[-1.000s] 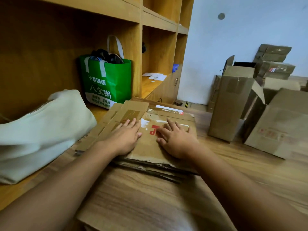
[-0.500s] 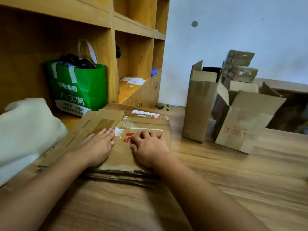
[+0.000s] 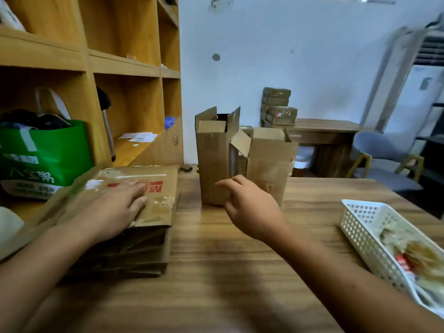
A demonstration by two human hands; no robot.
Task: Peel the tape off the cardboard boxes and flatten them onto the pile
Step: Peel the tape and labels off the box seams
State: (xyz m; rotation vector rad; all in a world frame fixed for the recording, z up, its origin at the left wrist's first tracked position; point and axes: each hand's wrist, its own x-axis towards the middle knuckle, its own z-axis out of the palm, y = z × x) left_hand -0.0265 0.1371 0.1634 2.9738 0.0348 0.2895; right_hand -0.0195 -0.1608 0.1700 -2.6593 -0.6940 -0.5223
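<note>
Two bare arms fill the lower part of the frame: the left arm (image 3: 36,267) comes from the lower left corner, the right arm (image 3: 348,280) from the lower right. Both forearms are unclothed as far as they show. The left hand (image 3: 113,207) and right hand (image 3: 254,210) are bare too; the fingers are blurred.

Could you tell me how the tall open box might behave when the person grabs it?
The tall box stands upright on a narrow base, so it probably tips easily. Its top flaps are open and it's plain cardboard, so likely light, and its walls may buckle under a squeeze.
</note>
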